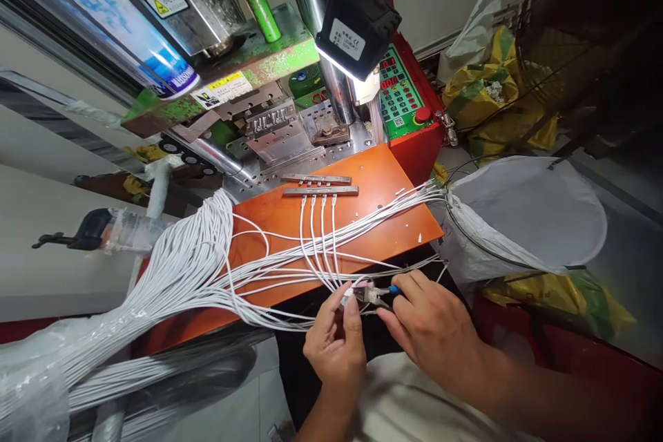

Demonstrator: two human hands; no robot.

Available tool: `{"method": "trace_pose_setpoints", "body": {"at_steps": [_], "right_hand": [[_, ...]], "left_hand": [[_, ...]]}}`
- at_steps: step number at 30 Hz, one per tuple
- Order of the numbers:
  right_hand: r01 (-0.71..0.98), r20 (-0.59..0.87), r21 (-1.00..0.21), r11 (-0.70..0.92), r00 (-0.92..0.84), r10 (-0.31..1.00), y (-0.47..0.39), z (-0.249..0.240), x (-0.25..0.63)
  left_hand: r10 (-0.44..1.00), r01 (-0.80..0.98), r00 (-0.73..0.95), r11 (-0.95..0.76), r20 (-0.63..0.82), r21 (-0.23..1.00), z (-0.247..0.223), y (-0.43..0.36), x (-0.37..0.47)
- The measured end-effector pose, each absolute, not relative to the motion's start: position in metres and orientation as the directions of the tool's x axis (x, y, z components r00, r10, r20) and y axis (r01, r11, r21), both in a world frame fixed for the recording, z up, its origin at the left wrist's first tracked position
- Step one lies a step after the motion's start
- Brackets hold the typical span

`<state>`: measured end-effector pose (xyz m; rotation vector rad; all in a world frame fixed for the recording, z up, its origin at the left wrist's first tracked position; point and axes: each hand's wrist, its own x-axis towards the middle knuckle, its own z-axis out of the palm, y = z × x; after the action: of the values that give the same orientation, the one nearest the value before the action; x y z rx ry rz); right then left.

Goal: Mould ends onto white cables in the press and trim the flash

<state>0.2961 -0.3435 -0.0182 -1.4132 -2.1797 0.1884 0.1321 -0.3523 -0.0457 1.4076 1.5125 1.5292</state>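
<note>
Between the thumb and fingers of my left hand [335, 342] is a small white cable end [349, 292]; its exact shape is partly covered by the fingertips. My right hand [432, 314] is closed around a pair of cutting pliers [373, 295] with a blue handle, their metal jaws right at the cable end. Just beyond both hands, white cables [290, 259] run across an orange board [394, 169]. On the board lie two narrow metal bars [344, 190], and several cable ends are seated along the nearer one.
A press with a metal mould [272, 128] stands behind the board, under a black lamp [357, 27]. Right of it is a red control box [414, 145]. A thick cable bundle [191, 248] hangs at left beside a clamp [93, 229]. A white hooped bag [528, 207] stands at right.
</note>
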Motion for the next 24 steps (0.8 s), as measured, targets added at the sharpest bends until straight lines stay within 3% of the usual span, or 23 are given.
{"method": "trace_pose_setpoints", "body": {"at_steps": [4, 10, 20, 24], "right_hand": [[0.793, 0.327, -0.436, 0.425, -0.301, 0.896, -0.348, -0.020, 0.292], [0.788, 0.280, -0.474, 0.393, -0.288, 0.916, -0.350, -0.020, 0.288], [0.670, 0.378, -0.451, 0.589, -0.454, 0.807, -0.331, -0.027, 0.305], [0.674, 0.395, -0.408, 0.616, -0.478, 0.784, -0.325, -0.026, 0.314]], "left_hand": [[0.817, 0.527, -0.219, -0.361, 0.534, 0.769, -0.057, -0.354, 0.130], [0.729, 0.651, -0.178, -0.417, 0.661, 0.635, -0.060, -0.351, 0.132], [0.716, 0.652, -0.224, -0.393, 0.661, 0.648, -0.049, -0.349, 0.136], [0.783, 0.504, -0.301, -0.354, 0.544, 0.788, -0.035, -0.348, 0.143]]}}
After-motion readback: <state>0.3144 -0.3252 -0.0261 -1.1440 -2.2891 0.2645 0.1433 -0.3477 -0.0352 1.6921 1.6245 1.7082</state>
